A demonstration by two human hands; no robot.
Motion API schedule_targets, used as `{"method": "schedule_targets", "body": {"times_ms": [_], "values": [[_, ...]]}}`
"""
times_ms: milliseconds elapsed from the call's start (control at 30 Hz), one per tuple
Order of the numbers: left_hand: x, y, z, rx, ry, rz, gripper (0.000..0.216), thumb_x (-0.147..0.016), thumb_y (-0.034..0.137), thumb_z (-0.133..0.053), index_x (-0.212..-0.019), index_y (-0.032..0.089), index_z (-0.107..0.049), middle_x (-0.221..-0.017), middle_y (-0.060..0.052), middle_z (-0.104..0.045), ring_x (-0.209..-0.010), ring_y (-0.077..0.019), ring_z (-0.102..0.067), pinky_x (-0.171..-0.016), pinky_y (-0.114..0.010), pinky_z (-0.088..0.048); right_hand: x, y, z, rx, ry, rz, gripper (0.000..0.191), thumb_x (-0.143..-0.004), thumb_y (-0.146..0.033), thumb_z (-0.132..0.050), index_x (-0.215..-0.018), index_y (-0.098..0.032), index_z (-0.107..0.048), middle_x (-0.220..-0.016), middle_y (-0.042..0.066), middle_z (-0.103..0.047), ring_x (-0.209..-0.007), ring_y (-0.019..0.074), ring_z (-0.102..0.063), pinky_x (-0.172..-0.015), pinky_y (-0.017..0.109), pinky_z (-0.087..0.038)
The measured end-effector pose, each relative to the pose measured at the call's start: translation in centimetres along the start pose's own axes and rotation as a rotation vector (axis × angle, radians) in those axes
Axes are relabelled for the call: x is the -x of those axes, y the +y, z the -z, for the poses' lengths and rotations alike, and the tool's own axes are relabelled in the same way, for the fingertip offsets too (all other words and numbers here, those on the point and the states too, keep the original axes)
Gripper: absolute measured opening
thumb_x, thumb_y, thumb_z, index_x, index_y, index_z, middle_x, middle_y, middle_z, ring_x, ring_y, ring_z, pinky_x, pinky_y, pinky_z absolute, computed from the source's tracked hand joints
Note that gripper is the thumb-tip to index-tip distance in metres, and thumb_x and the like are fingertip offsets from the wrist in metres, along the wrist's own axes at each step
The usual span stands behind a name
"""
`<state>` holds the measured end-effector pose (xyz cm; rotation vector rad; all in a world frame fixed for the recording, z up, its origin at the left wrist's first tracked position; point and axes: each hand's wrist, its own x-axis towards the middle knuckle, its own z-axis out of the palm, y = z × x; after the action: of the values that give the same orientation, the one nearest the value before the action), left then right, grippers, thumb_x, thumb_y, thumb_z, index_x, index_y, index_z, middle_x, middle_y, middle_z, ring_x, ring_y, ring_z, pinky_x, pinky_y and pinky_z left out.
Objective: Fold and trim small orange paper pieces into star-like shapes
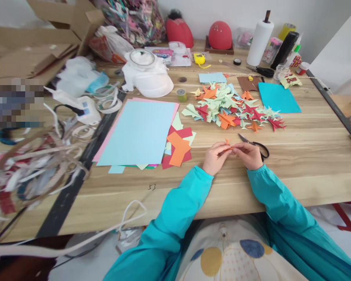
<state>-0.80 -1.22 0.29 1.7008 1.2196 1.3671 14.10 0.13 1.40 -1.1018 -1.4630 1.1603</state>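
Observation:
Both of my hands meet over the table, fingers pinched on one small folded piece of orange paper (pixel 227 142). My left hand (pixel 215 159) grips it from the left, and my right hand (pixel 249 155) from the right; fingers hide most of it. Scissors (pixel 249 142) with black handles lie just behind and beside my right hand, partly covered by it. Beyond the hands spreads a heap of folded paper planes (pixel 222 102) in pale green, orange, red and blue. Left of my left hand lie cut orange paper pieces (pixel 179 147) over red and green ones.
A stack of coloured sheets (pixel 137 130), light blue on top, lies left of the cut pieces. A turquoise sheet (pixel 279 97) rests at the right back. Tangled ribbons and cords (pixel 49 164) crowd the left side. A white cap (pixel 150 76) and yellow tape measure (pixel 199 59) stand behind.

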Motion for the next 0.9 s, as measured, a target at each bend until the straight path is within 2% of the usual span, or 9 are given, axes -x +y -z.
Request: {"method": "schedule_targets", "body": {"times_ms": [167,567,900], "values": [[0.02,-0.08,-0.29,0.084,0.002,0.075,0.015,-0.078,0.024,-0.057,-0.084,0.016,-0.068,-0.089,-0.008,-0.065,-0.084,-0.0162,-0.061,-0.075,-0.031,-0.051,-0.09,0.03,-0.04,-0.027,0.005,-0.031,0.023,-0.065,-0.035,-0.07,-0.077,-0.016,-0.067,-0.075,0.005,-0.07,-0.062,0.0144,-0.064,-0.058,0.028,-0.053],[0.09,0.1,-0.23,-0.008,0.005,0.057,0.012,-0.078,0.024,-0.057,-0.079,0.016,-0.066,-0.097,-0.01,-0.06,-0.09,-0.0171,-0.058,-0.07,-0.028,-0.05,-0.28,0.01,0.14,0.003,-0.013,-0.092,0.028,-0.065,-0.042,-0.069,-0.071,-0.015,-0.063,-0.061,0.002,-0.066,-0.055,0.013,-0.061,-0.054,0.027,-0.051],[0.11,0.01,-0.4,0.065,0.017,0.089,0.015,-0.079,0.024,-0.054,-0.081,0.015,-0.066,-0.095,-0.009,-0.062,-0.088,-0.0173,-0.059,-0.07,-0.03,-0.052,-0.36,-0.38,0.34,-0.033,-0.041,-0.116,0.027,-0.065,-0.041,-0.068,-0.069,-0.016,-0.059,-0.058,0.001,-0.064,-0.052,0.0117,-0.059,-0.054,0.026,-0.05]]}}
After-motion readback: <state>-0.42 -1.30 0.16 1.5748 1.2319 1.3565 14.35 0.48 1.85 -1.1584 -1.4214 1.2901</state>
